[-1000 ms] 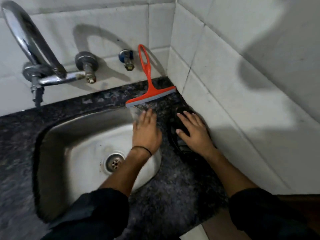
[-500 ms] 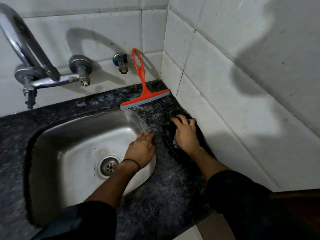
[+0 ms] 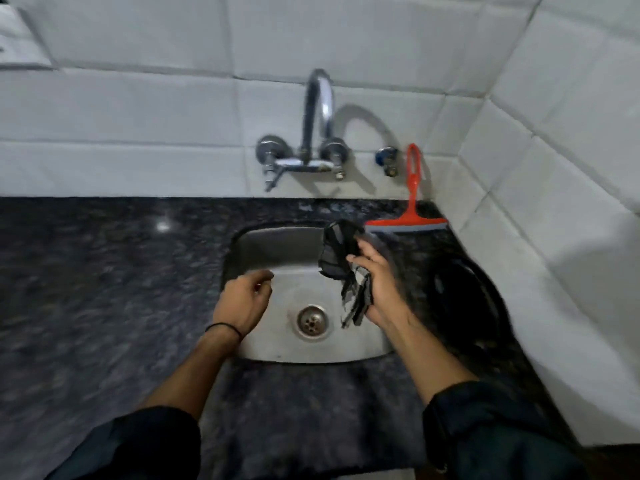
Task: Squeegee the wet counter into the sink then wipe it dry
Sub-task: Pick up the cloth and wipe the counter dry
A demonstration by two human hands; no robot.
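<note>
A dark checked cloth [image 3: 337,259] hangs over the steel sink [image 3: 277,244], gripped by my right hand [image 3: 379,285], which holds it bunched and lifted above the basin's right side. My left hand [image 3: 244,297] hovers over the sink's left edge, fingers loosely curled and empty. The red squeegee [image 3: 410,216] leans upright against the tiled back wall in the corner, its blade resting on the dark granite counter [image 3: 104,289] behind the sink. The drain [image 3: 312,321] sits between my hands.
A chrome wall tap [image 3: 317,133] arches over the sink, with a small blue valve [image 3: 388,159] to its right. A tiled side wall [image 3: 554,202] closes the counter on the right. A dark round shape [image 3: 464,296] lies on the counter beside that wall.
My right hand has lifted the cloth off the counter's right side and brought it over the sink. My left hand moved left off the sink's right rim. The view swung left.
</note>
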